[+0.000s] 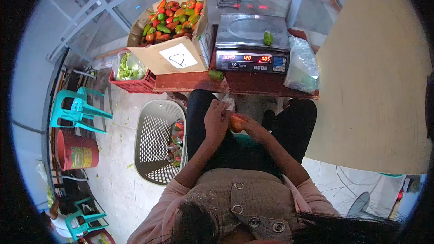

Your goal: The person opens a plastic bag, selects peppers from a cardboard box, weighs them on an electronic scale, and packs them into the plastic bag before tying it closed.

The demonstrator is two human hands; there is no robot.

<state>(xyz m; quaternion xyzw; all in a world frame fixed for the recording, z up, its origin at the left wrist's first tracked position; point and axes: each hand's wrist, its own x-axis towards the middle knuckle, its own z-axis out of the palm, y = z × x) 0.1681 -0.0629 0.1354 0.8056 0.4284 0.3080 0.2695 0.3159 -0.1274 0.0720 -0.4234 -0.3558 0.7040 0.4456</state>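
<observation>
My left hand is closed on a thin clear plastic bag above my lap. Close beside it, my right hand grips a red-orange pepper; whether the pepper is inside the bag I cannot tell. A green pepper lies at the front edge of the red-brown table. Another green pepper rests on the pan of the digital scale, whose red display is lit. Left of the scale, a cardboard box is full of red, orange and green peppers.
Clear plastic bags lie right of the scale. On the floor at left stand a grey laundry-style basket with bagged peppers, a red crate of greens, a teal stool and a red bucket. A pale board fills the right side.
</observation>
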